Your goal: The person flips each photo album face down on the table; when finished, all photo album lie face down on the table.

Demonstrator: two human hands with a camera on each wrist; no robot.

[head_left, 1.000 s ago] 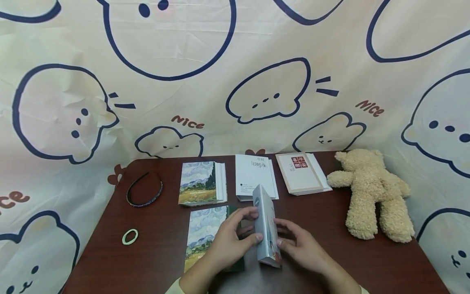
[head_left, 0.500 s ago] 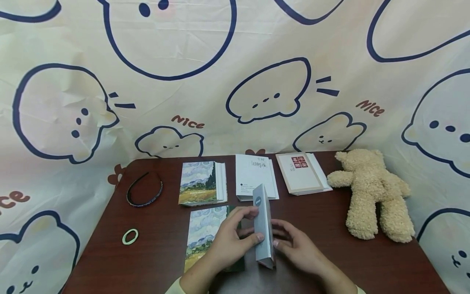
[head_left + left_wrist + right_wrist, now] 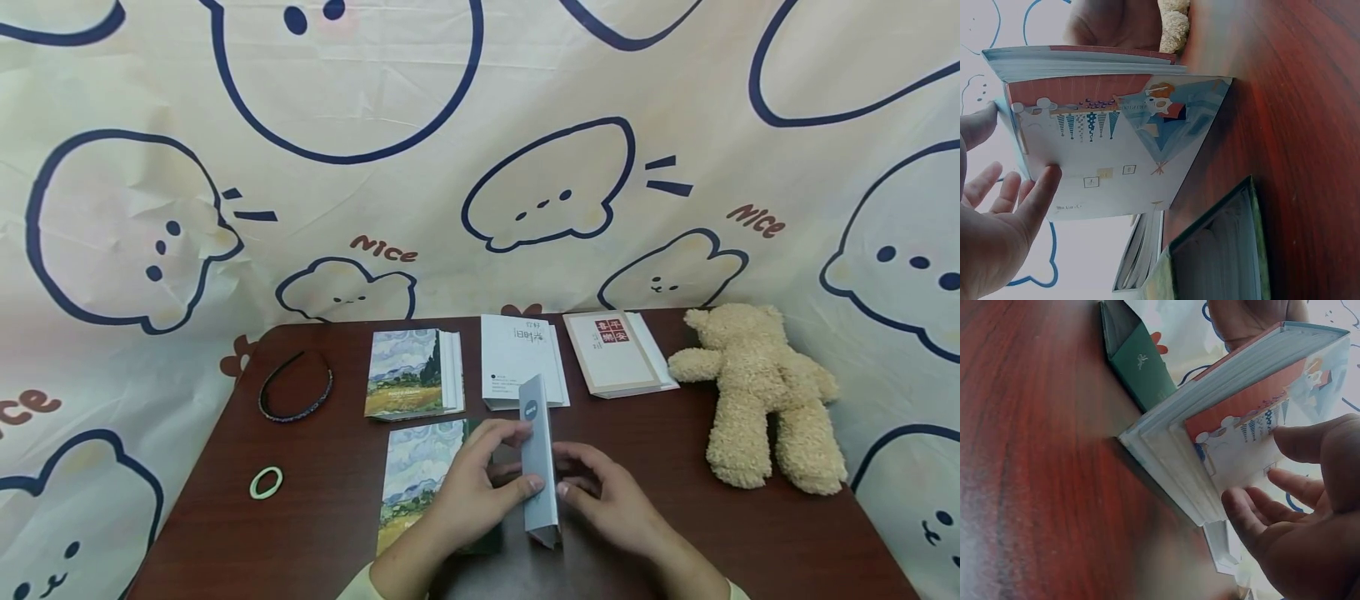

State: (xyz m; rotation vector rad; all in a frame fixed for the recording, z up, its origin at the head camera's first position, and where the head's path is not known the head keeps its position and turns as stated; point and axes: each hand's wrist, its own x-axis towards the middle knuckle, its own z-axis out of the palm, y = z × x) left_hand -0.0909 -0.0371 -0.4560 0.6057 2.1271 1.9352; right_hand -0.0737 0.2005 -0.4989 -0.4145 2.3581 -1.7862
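A pale photo album (image 3: 538,467) with an illustrated cover stands upright on the brown table, its narrow spine side facing up. My left hand (image 3: 480,483) holds it from the left, thumb and forefinger at the spine and other fingers against the cover. In the left wrist view that cover (image 3: 1110,137) shows drawn bunting and a tent shape. My right hand (image 3: 611,504) is on the other side, bent fingertips and thumb touching the opposite cover. The album's pages (image 3: 1175,456) spread slightly, seen in the right wrist view. A green-edged album (image 3: 416,475) with a painted landscape lies under my left forearm.
A landscape-covered album (image 3: 405,371), a white album (image 3: 517,358) and a cream album with a red square (image 3: 615,350) lie along the back. A teddy bear (image 3: 753,392) lies at right. A headband (image 3: 300,415) and a pale green ring (image 3: 255,487) are at left.
The album has turned so that its spine faces me more and its right cover shows less. My right hand has shifted slightly left with it; the left hand keeps its hold.
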